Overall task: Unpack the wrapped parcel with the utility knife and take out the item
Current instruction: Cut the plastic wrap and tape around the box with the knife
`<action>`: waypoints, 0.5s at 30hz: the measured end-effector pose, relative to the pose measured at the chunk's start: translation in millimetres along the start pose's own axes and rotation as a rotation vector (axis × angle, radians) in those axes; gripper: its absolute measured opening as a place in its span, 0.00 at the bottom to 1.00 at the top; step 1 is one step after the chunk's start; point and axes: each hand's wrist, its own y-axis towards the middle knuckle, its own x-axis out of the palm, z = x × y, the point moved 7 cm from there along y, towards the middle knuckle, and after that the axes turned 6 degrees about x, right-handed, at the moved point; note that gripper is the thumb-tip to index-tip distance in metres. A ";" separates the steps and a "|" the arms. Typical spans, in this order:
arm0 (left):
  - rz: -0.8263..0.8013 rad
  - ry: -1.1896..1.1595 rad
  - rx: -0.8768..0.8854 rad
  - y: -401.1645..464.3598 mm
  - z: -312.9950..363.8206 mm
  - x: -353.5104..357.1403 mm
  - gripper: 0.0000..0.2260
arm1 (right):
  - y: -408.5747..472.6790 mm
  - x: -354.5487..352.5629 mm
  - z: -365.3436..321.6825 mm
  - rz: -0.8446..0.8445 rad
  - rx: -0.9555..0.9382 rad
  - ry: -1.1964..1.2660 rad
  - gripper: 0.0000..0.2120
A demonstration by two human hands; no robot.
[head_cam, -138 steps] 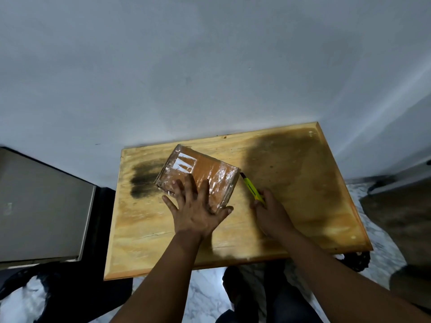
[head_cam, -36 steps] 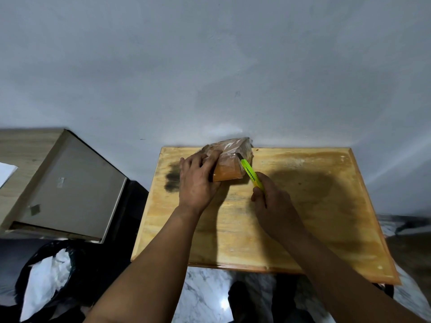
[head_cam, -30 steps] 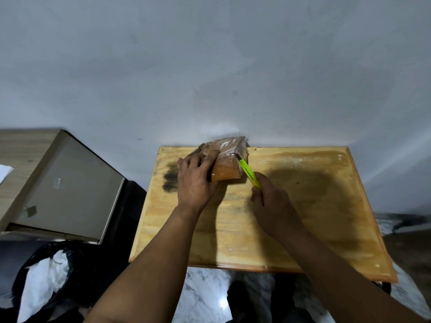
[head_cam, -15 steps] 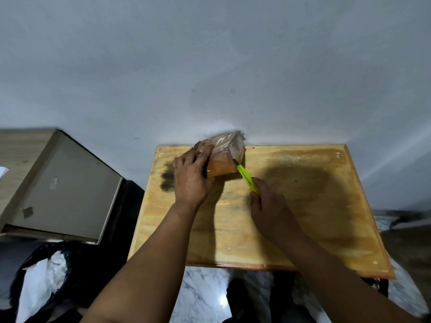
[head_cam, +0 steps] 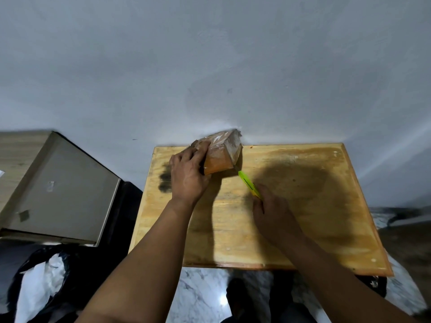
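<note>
A brown parcel (head_cam: 220, 151) wrapped in clear plastic stands tilted on one edge at the back of the wooden table (head_cam: 303, 206), close to the wall. My left hand (head_cam: 187, 177) grips its left side and holds it up. My right hand (head_cam: 271, 213) is closed round a yellow-green utility knife (head_cam: 248, 186). The knife's tip touches the parcel's lower right corner. The blade itself is too small to make out.
A grey wall rises right behind the table. A beige cabinet (head_cam: 60, 190) stands to the left, with a black bag holding white paper (head_cam: 37, 285) below it. Marble floor (head_cam: 200, 297) shows under the table's front edge.
Since the earliest frame the parcel went from flat to standing on its edge near the wall. Over the last second the knife tip slid down its right side to the lower corner.
</note>
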 end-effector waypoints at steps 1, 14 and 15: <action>0.003 0.001 0.001 2.4 -0.7 -1.0 0.35 | 0.3 -1.8 0.3 0.009 0.000 0.014 0.19; -0.010 -0.006 -0.030 2.6 -1.1 0.7 0.34 | 12.4 -5.1 -14.3 0.040 -0.046 0.034 0.17; -0.006 0.002 -0.017 2.2 0.4 0.3 0.33 | 12.9 -4.5 -14.7 0.037 -0.045 0.033 0.17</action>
